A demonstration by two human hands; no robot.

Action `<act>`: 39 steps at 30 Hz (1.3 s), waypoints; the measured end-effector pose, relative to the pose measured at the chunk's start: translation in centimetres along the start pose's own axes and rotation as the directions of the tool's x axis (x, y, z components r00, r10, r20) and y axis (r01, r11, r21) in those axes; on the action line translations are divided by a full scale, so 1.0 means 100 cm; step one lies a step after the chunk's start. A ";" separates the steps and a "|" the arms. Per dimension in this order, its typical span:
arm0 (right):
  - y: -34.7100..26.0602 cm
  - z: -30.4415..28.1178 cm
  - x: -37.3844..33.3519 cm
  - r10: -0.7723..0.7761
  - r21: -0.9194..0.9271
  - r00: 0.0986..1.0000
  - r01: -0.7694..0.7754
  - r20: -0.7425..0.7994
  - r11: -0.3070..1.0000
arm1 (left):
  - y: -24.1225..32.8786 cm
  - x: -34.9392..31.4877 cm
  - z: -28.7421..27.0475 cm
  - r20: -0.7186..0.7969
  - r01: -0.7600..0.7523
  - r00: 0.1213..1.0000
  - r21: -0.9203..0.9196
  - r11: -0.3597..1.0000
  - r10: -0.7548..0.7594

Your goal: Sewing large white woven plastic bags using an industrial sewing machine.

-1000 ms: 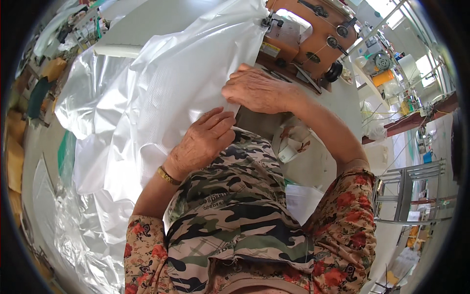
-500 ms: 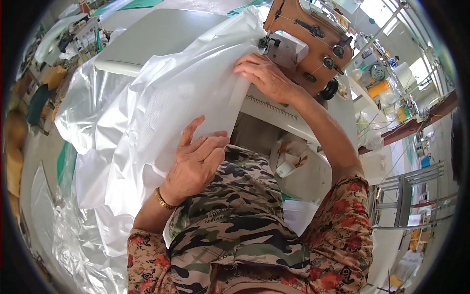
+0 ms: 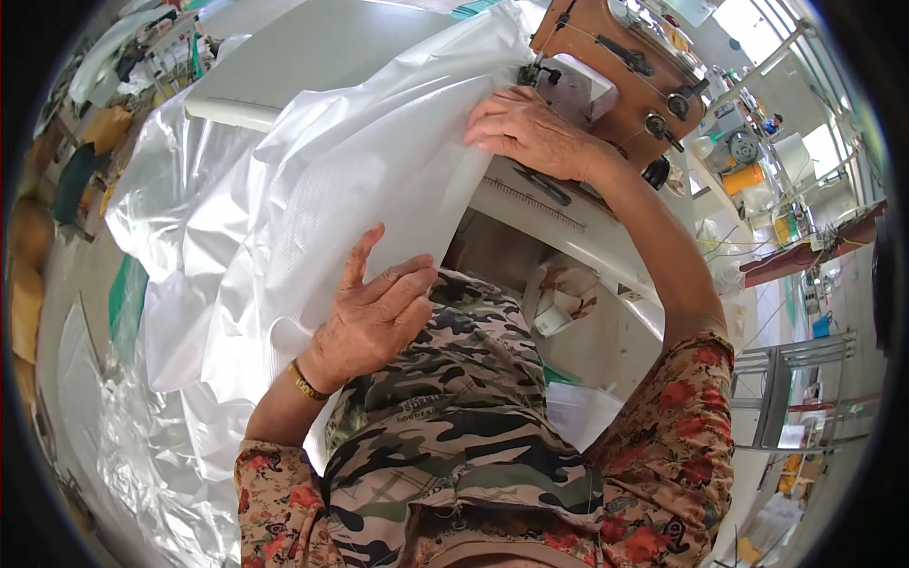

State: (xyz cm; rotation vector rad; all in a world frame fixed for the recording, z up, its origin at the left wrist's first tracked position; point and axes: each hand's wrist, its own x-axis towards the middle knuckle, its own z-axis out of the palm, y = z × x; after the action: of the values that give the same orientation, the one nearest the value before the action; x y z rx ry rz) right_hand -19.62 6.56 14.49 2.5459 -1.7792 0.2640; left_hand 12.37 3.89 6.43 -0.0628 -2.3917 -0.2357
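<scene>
A shiny white plastic-like sheet [image 3: 312, 189] stretches over the sewing table and hangs down on the left in folds. Its far corner reaches the needle area of a brown sewing machine [image 3: 615, 71]. My right hand [image 3: 530, 133] rests on the sheet's right edge just in front of the presser foot [image 3: 532, 74], fingers laid over it and the thumb out of sight. Nearer my lap, my left hand [image 3: 374, 312] pinches the same edge, with one finger raised; its thumb is mostly hidden. Below my right wrist lies a dark metal tool [image 3: 544, 186], perhaps thread snips.
A white table extension [image 3: 312, 57] lies behind the sheet. A ruler scale [image 3: 535, 204] runs along the table's front edge. Under the table sits a white container [image 3: 559, 312]. Crumpled clear plastic [image 3: 161, 464] covers the floor at left; metal racks [image 3: 786, 388] stand at right.
The view has shifted, so the machine appears further right and higher. My right hand sits slightly further from the needle, uncovering the dark tool. My left hand keeps nearly the same pose.
</scene>
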 end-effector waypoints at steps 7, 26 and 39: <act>-0.051 0.010 0.006 -0.119 0.118 0.988 0.107 0.101 0.987 | -0.003 -0.003 0.001 -0.019 -0.001 1.000 0.027 1.000 0.002; -0.065 0.025 0.006 -0.200 0.268 0.980 0.198 -0.022 0.943 | -0.005 -0.006 0.004 -0.036 0.033 0.999 0.013 0.999 -0.032; -0.079 0.014 0.011 -0.142 0.158 0.963 0.108 0.228 0.982 | -0.009 0.004 0.001 0.060 0.009 0.998 -0.054 0.998 -0.006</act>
State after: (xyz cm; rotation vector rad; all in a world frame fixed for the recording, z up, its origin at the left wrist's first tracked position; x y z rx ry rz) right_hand -11.75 8.15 13.90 2.8895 -1.7171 0.0885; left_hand 11.95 3.04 6.48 -0.0878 -2.4452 -0.3066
